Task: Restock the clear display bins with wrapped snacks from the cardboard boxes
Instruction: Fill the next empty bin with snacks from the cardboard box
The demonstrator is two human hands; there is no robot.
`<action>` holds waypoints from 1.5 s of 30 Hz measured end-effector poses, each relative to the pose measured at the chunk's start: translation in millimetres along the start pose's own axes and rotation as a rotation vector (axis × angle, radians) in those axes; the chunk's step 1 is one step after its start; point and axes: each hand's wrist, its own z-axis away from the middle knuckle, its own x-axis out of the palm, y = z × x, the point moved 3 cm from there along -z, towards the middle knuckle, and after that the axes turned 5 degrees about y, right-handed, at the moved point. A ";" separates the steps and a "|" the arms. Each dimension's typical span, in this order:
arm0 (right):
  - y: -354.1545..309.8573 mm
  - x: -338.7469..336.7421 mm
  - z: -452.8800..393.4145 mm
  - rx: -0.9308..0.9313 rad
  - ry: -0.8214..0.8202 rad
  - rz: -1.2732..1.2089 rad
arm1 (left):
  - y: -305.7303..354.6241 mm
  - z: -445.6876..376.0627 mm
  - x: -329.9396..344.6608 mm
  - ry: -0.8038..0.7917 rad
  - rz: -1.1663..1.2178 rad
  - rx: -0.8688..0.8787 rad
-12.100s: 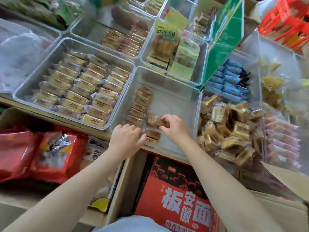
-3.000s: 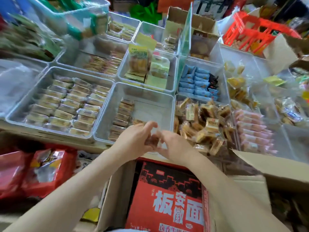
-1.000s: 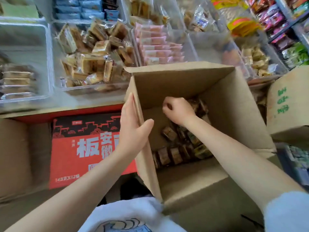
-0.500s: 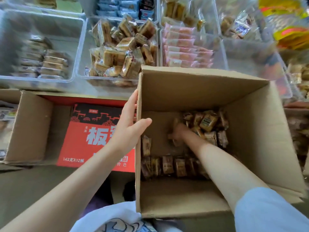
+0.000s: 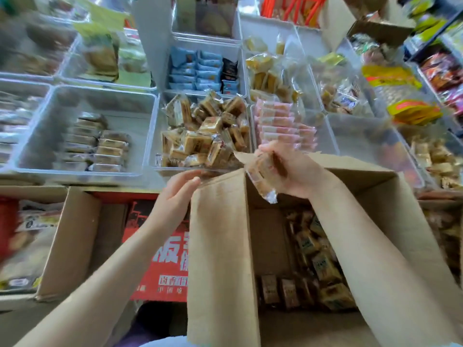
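An open cardboard box (image 5: pixel 220 246) stands in front of me with several wrapped snacks (image 5: pixel 318 261) on its bottom. My right hand (image 5: pixel 293 171) is raised above the box's far edge and grips a clear-wrapped brown snack (image 5: pixel 260 171). My left hand (image 5: pixel 175 199) rests with straight fingers against the box's left flap, near its top corner. Beyond the box lies a clear bin (image 5: pixel 150 136) holding two short rows of wrapped bars (image 5: pixel 100 144), mostly bare on its right side. To its right a second bin (image 5: pixel 205 131) is heaped with tan wrapped cakes.
Further bins hold pink packets (image 5: pixel 280 123), blue packets (image 5: pixel 198 68) and yellow snacks (image 5: pixel 265 71). A red printed carton (image 5: pixel 160 246) sits inside another cardboard box (image 5: pixel 70 241) at the lower left. Red bags (image 5: pixel 7 234) lie at the far left. Shelves of goods stand at the right.
My right hand has come up out of the box with a wrapped snack in its grip. My left hand slid up the flap. The view tilted up toward the bins.
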 end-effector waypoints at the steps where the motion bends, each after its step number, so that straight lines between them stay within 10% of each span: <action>1: -5.0 13.2 -14.2 -0.001 0.047 0.003 | -1.6 -9.9 -15.0 0.023 -0.049 0.018; 13: -11.5 147.8 -240.4 0.078 0.388 0.132 | -99.2 -156.4 -249.9 0.242 -0.856 0.131; 20: -11.2 168.1 -389.7 -0.163 0.585 1.002 | -130.8 -195.6 -288.3 0.148 -1.057 0.162; 29: 40.3 189.8 -493.7 0.008 0.277 1.371 | -134.7 -199.0 -286.4 0.141 -1.036 0.147; 40: 74.1 235.4 -460.9 -0.026 0.282 1.835 | -135.7 -199.2 -287.4 0.168 -1.055 0.154; 45: 42.6 236.2 -384.0 -0.028 0.117 1.575 | -133.7 -196.5 -287.5 0.089 -1.026 0.102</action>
